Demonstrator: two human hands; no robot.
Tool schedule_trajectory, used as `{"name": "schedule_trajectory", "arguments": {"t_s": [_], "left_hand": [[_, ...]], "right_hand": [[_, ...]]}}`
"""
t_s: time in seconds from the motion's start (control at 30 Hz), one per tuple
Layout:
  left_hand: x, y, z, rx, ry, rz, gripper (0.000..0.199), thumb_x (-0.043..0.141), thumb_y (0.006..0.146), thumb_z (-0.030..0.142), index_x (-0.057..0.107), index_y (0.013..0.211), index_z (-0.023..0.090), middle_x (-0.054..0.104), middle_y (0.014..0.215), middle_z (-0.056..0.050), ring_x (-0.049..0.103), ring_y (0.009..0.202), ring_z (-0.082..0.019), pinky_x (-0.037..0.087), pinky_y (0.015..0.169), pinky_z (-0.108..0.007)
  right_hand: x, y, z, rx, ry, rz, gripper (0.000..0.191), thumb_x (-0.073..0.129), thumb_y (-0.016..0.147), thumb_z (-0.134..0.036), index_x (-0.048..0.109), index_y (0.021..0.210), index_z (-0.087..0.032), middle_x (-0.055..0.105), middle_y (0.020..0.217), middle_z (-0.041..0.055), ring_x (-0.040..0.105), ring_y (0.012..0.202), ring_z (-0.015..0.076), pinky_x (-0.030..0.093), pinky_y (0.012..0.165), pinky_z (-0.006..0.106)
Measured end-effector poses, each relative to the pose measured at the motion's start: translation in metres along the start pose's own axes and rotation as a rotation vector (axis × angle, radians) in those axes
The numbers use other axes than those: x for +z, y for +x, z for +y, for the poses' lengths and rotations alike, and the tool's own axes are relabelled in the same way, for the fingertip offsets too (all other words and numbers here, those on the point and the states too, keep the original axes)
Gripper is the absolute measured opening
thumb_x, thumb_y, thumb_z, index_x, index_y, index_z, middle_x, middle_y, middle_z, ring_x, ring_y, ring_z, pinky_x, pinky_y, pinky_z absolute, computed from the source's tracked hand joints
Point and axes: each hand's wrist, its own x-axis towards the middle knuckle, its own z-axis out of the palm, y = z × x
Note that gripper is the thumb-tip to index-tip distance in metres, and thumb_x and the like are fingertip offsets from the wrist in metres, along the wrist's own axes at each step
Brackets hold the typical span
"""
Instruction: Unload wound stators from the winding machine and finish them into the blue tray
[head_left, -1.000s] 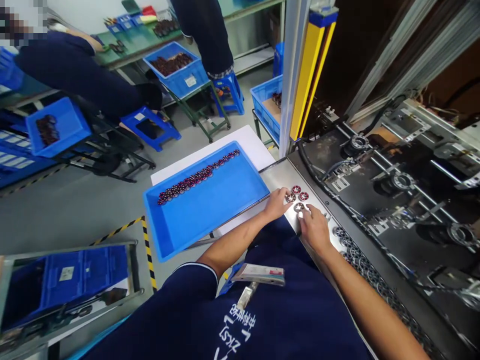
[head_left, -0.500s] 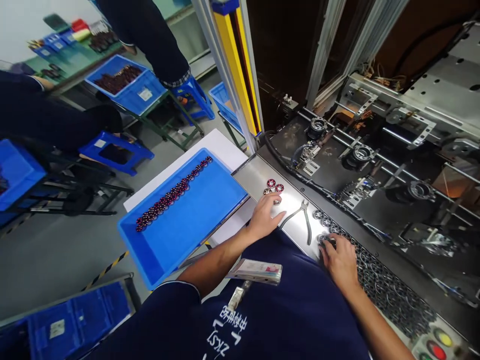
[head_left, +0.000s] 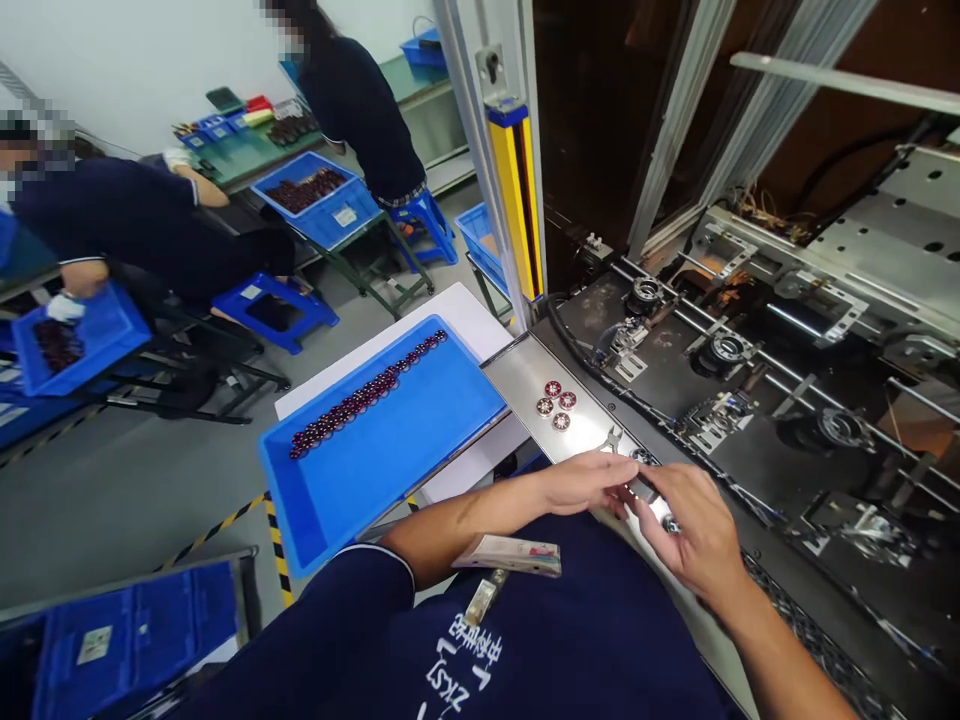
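Note:
My left hand (head_left: 589,483) and my right hand (head_left: 697,525) meet over the metal tray (head_left: 517,375), fingertips together. Both are closed around something small, a dark bit of which shows between them; the fingers cover most of it. Just behind the hands lies a pair of cutting pliers (head_left: 613,438), jaws visible and handles hidden. Several small round red-rimmed stators (head_left: 561,421) rest on the tray to the left of the pliers. Dark round parts (head_left: 643,457) sit by my right hand, partly covered, and more dark parts (head_left: 806,625) run along the tray to the lower right.
A blue bin (head_left: 420,425) at left holds rows of red round parts. A machine bed (head_left: 675,390) with rods and fixtures lies beyond the tray, beside a yellow post (head_left: 517,200). Two co-workers sit on blue stools (head_left: 274,310) among blue bins.
My left hand has left the red-rimmed stators and moved right to meet my right hand. My right hand has lifted from the dark parts. The camera view has shifted.

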Motion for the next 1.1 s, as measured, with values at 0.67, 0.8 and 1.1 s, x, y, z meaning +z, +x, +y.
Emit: {"name": "schedule_trajectory", "arguments": {"t_s": [0.67, 0.8, 1.1], "left_hand": [[-0.005, -0.015, 0.039, 0.204, -0.612, 0.124, 0.055, 0.096, 0.058, 0.040, 0.070, 0.100, 0.015, 0.073, 0.079, -0.003, 0.069, 0.068, -0.011, 0.053, 0.071, -0.024], [-0.016, -0.019, 0.043, 0.219, -0.565, 0.025, 0.050, 0.097, 0.057, 0.034, 0.073, 0.095, 0.014, 0.072, 0.079, -0.001, 0.066, 0.071, -0.009, 0.053, 0.074, -0.023], [-0.054, -0.020, 0.024, 0.290, -0.118, 0.191, 0.067, 0.087, 0.066, 0.056, 0.069, 0.116, 0.017, 0.077, 0.104, -0.013, 0.074, 0.087, -0.021, 0.058, 0.083, -0.035]], "right_hand": [[-0.043, 0.063, -0.014, 0.192, 0.372, -0.107, 0.023, 0.056, 0.098, -0.020, 0.072, 0.113, -0.028, 0.061, 0.137, 0.0101, 0.069, 0.109, 0.0221, 0.061, 0.084, 0.032], [-0.051, 0.075, 0.000, 0.279, 0.597, -0.379, 0.019, 0.059, 0.099, -0.027, 0.077, 0.103, -0.026, 0.063, 0.138, 0.0108, 0.069, 0.116, 0.0248, 0.061, 0.092, 0.035], [-0.049, 0.118, 0.028, 0.207, 0.602, -0.675, 0.029, 0.048, 0.103, -0.038, 0.075, 0.105, -0.025, 0.051, 0.151, 0.0111, 0.055, 0.135, 0.0287, 0.054, 0.105, 0.047]]}}
